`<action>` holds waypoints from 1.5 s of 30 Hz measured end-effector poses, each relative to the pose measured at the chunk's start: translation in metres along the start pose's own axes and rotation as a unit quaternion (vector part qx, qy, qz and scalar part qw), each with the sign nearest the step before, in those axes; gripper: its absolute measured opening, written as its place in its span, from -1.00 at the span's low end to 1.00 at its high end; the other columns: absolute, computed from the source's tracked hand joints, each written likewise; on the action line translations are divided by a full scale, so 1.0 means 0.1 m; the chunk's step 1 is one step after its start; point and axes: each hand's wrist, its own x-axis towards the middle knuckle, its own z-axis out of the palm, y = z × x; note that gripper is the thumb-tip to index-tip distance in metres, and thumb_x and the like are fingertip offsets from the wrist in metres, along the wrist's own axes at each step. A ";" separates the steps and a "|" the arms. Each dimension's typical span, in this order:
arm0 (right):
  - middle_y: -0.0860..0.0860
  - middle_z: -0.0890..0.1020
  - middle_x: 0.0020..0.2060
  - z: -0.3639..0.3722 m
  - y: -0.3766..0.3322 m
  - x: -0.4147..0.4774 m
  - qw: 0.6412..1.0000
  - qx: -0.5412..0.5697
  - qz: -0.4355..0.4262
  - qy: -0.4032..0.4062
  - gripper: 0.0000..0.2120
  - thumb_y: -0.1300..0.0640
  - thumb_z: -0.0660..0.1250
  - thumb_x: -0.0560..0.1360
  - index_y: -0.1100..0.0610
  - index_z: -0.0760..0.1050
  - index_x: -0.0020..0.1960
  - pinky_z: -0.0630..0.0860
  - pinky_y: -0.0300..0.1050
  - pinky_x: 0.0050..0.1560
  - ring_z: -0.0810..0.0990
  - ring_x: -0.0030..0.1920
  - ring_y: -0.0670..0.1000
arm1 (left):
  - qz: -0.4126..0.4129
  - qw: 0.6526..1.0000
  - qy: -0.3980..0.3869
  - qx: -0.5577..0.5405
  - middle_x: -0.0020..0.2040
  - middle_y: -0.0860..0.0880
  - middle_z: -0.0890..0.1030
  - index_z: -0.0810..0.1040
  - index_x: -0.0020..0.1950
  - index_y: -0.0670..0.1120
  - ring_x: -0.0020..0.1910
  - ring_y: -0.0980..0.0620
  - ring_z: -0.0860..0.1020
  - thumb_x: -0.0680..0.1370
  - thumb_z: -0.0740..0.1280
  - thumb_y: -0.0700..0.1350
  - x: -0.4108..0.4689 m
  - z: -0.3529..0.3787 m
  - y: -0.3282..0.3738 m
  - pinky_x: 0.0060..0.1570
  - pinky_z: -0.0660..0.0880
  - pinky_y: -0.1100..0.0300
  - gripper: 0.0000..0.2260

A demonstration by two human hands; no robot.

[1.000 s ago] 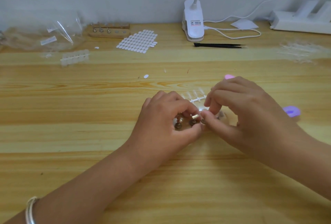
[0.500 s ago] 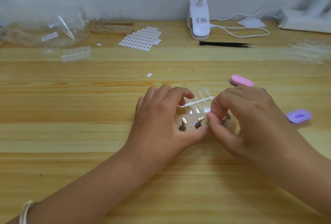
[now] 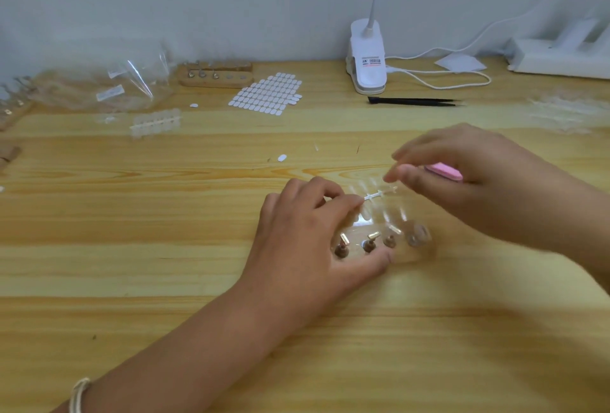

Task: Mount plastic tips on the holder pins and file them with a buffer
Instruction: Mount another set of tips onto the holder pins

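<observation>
Yellow wood, one pink spot, and the rest mostly white or clear.

On my feed the table (image 3: pixel 165 247) is honey-yellow with darker orange grain streaks running across it. The buffer (image 3: pixel 444 171) is bright pink. The holder (image 3: pixel 412 247) is clear plastic, its pins (image 3: pixel 373 237) brass-gold on dark bases, and the strip of tips (image 3: pixel 379 195) is milky white. Further back I see black tweezers (image 3: pixel 412 101) and a sheet of white oval stickers (image 3: pixel 267 93) in neat rows. The white clip lamp (image 3: pixel 368 59) has a label that looks red and black, though it is too small for me to be sure. There is also a tan wooden block (image 3: pixel 218 81), a white power strip (image 3: pixel 561 59) and a grey-blue wall (image 3: pixel 198 0).
</observation>
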 end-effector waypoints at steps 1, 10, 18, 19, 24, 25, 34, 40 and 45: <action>-0.10 0.67 0.07 0.00 0.06 0.07 1.000 0.027 -0.004 -0.007 -0.71 -0.09 0.26 0.51 -0.02 0.69 0.05 0.36 -0.14 0.22 0.50 0.12 -0.13 | 0.001 1.000 -0.003 -0.001 0.09 0.23 0.45 0.58 0.21 0.17 0.15 0.14 0.38 0.32 0.19 0.42 0.00 0.00 0.00 0.18 0.17 0.22 -0.42; -0.16 0.64 -0.06 0.18 0.27 0.26 0.993 0.094 -0.042 -0.060 -0.78 0.07 0.65 0.27 -0.08 0.72 -0.11 0.43 -0.35 0.05 0.58 -0.01 -0.20 | 0.007 1.000 -0.011 -0.019 0.09 0.27 0.47 0.60 0.19 0.20 0.16 0.21 0.36 0.31 0.19 0.42 0.02 0.00 -0.04 0.17 0.16 0.24 -0.44; -0.11 0.69 -0.16 0.23 0.33 0.27 0.992 0.120 -0.045 -0.010 -0.98 0.10 0.54 0.43 0.03 0.73 -0.16 0.49 -0.19 0.04 0.62 -0.08 -0.14 | 0.010 1.000 -0.015 -0.014 0.09 0.29 0.46 0.59 0.22 0.21 0.15 0.23 0.36 0.30 0.20 0.43 0.03 0.01 -0.06 0.19 0.20 0.20 -0.41; -0.08 0.68 -0.16 0.26 0.32 0.27 0.993 0.108 -0.053 0.006 -0.98 0.13 0.55 0.43 0.04 0.72 -0.15 0.48 -0.16 0.05 0.60 -0.08 -0.11 | 0.010 1.000 -0.016 -0.013 0.09 0.29 0.46 0.59 0.23 0.21 0.16 0.23 0.35 0.30 0.19 0.44 0.02 0.00 -0.06 0.20 0.20 0.21 -0.40; -0.11 0.68 -0.22 0.32 0.31 0.25 0.991 0.118 -0.053 0.037 -0.91 0.17 0.58 0.41 0.05 0.73 -0.11 0.36 -0.41 -0.08 0.57 -0.13 -0.20 | 0.009 1.000 -0.019 -0.016 0.11 0.29 0.46 0.58 0.24 0.20 0.17 0.24 0.34 0.29 0.17 0.45 0.02 -0.01 -0.05 0.21 0.17 0.24 -0.37; -0.12 0.68 -0.23 0.32 0.31 0.25 0.991 0.121 -0.051 0.034 -0.91 0.17 0.58 0.40 0.04 0.73 -0.12 0.35 -0.44 -0.11 0.56 -0.16 -0.23 | 0.009 1.000 -0.019 -0.014 0.11 0.29 0.46 0.58 0.24 0.20 0.17 0.24 0.34 0.29 0.16 0.45 0.02 -0.01 -0.05 0.21 0.16 0.24 -0.37; -0.14 0.68 -0.27 0.29 0.34 0.24 0.989 0.143 -0.018 0.033 -0.89 0.21 0.53 0.44 0.10 0.61 -0.21 0.48 -0.20 -0.10 0.57 -0.22 -0.15 | 0.014 1.000 -0.015 -0.013 0.10 0.30 0.46 0.58 0.23 0.21 0.16 0.23 0.34 0.29 0.18 0.44 0.02 -0.01 -0.04 0.19 0.17 0.24 -0.39; -0.18 0.72 -0.23 0.10 0.16 0.09 0.982 0.176 -0.062 0.035 -0.87 0.11 0.47 0.39 0.05 0.55 -0.29 0.52 -0.15 0.03 0.67 -0.09 -0.08 | 0.051 0.997 0.039 -0.043 0.11 0.23 0.50 0.59 0.19 0.12 0.15 0.16 0.42 0.33 0.31 0.32 0.00 -0.04 -0.02 0.19 0.21 0.24 -0.49; -0.14 0.72 -0.26 0.10 0.01 0.01 0.969 0.211 -0.125 0.010 -0.92 0.12 0.51 0.36 0.05 0.61 -0.25 0.55 -0.18 -0.06 0.63 -0.18 -0.06 | 0.129 0.978 0.142 -0.082 -0.03 0.13 0.60 0.65 -0.07 -0.01 0.06 0.10 0.52 0.37 0.52 0.01 -0.04 -0.07 0.01 0.13 0.30 0.15 -0.81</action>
